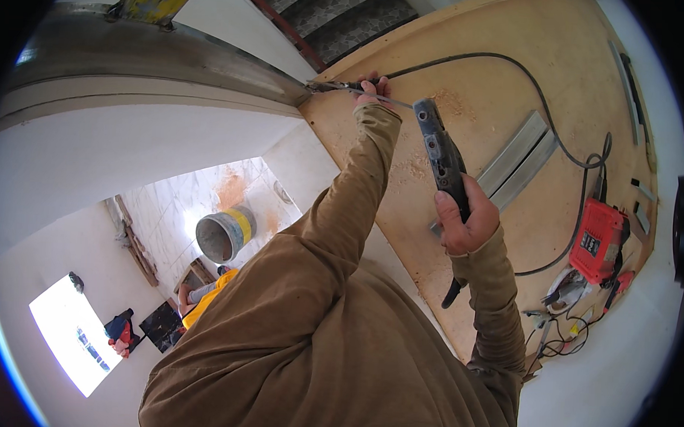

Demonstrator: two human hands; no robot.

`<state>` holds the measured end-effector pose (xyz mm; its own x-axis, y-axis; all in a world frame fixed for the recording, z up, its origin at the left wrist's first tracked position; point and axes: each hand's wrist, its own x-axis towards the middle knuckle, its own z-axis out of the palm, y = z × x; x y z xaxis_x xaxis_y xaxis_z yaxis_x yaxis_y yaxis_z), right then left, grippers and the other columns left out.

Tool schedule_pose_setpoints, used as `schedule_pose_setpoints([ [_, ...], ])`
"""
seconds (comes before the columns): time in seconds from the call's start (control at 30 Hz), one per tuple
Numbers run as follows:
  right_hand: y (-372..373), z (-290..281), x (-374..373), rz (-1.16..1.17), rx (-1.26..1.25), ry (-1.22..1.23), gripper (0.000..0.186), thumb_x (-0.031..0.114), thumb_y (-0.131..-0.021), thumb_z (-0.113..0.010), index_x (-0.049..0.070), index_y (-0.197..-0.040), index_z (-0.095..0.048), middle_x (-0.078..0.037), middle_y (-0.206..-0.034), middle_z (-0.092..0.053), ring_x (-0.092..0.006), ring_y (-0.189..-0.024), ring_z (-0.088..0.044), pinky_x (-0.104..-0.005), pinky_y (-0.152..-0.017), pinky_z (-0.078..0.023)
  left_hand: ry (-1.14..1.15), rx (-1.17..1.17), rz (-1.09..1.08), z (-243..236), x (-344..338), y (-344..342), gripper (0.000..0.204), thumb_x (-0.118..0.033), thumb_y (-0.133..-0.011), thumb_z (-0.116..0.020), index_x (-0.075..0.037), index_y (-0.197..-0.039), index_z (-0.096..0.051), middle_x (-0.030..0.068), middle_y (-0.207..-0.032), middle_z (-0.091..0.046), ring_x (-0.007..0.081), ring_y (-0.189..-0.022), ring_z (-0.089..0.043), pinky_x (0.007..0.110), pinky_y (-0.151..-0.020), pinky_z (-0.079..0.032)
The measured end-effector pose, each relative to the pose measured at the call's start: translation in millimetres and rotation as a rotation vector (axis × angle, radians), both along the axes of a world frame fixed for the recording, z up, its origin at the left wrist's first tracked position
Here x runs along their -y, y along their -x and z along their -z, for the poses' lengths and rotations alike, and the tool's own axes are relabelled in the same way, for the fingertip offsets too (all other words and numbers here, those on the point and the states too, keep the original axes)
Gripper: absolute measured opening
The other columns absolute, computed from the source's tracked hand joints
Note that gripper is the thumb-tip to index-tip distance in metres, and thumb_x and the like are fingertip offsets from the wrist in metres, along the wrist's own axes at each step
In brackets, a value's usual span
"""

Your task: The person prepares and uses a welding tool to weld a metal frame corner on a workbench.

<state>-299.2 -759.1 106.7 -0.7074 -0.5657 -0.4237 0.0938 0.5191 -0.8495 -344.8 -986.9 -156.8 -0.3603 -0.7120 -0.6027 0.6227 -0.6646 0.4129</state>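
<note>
My right hand is wrapped round a dark electrode holder over the plywood board. From the holder's head a thin welding rod runs left, past my left hand. My left hand has its fingers curled round the black handle of what looks like a ground clamp, with a black cable trailing from it. The clamp's far end is small and lies at the tip of a grey metal beam; how it grips there cannot be made out. Part of the left fingers is hidden by the sleeve.
Flat metal bars and sawdust lie on the plywood board. A red welding machine with tangled cables stands at right. Stairs rise beyond the board. Far below left are a bucket and a person in yellow.
</note>
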Motion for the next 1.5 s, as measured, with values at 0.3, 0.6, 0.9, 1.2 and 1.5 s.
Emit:
schedule_pose_setpoints([
  [0.3,0.6,10.8,-2.8,-0.034,-0.048,-0.003,0.039,0.027,-0.091,-0.062,-0.005,-0.113,-0.057,-0.014,-0.075,-0.063,-0.0207,-0.066,-0.062,-0.0326,-0.063,-0.051,0.05,-0.003,0.022,0.9,-2.4,-0.6,0.018,-0.02,-0.1,-0.052,-0.016,-0.116,-0.047,0.0099,-0.114,-0.063,0.0183,-0.075,-0.066,0.032,-0.071,-0.058],
  [0.6,6.1,8.7,-5.0,-0.002,0.021,-0.031,0.039,0.028,-0.09,-0.063,-0.005,-0.11,-0.058,-0.013,-0.072,-0.061,-0.0189,-0.063,-0.059,-0.0316,-0.061,-0.049,-0.02,-0.008,-0.007,1.1,-0.7,-0.5,0.015,-0.02,-0.1,-0.051,-0.018,-0.115,-0.048,0.0092,-0.113,-0.063,0.0189,-0.073,-0.065,0.032,-0.069,-0.057],
  [0.9,4.0,15.3,-4.5,-0.012,-0.035,0.027,0.032,0.027,-0.091,-0.062,-0.002,-0.104,-0.059,-0.008,-0.067,-0.058,-0.0156,-0.06,-0.057,-0.0305,-0.058,-0.048,-0.015,-0.007,-0.002,1.8,-2.2,0.9,0.012,-0.018,-0.1,-0.051,-0.017,-0.112,-0.049,0.0093,-0.109,-0.064,0.0205,-0.073,-0.064,0.033,-0.07,-0.058],
  [1.2,11.0,9.1,-3.2,0.004,0.155,0.035,0.024,0.025,-0.092,-0.061,0.001,-0.094,-0.058,-0.002,-0.062,-0.055,-0.0092,-0.054,-0.053,-0.0267,-0.051,-0.044,0.001,-0.006,-0.015,2.9,-2.4,2.4,0.014,-0.019,-0.099,-0.054,-0.016,-0.112,-0.05,0.0089,-0.109,-0.064,0.0201,-0.076,-0.066,0.034,-0.073,-0.058],
  [1.5,16.7,9.5,-2.9,0.074,0.203,0.088,0.024,0.026,-0.092,-0.061,0.002,-0.093,-0.059,0.0,-0.061,-0.053,-0.008,-0.053,-0.051,-0.0257,-0.05,-0.043,-0.025,-0.016,-0.025,-0.6,-0.8,3.7,0.014,-0.019,-0.1,-0.052,-0.016,-0.113,-0.048,0.0079,-0.111,-0.064,0.0192,-0.074,-0.065,0.032,-0.071,-0.057],
])
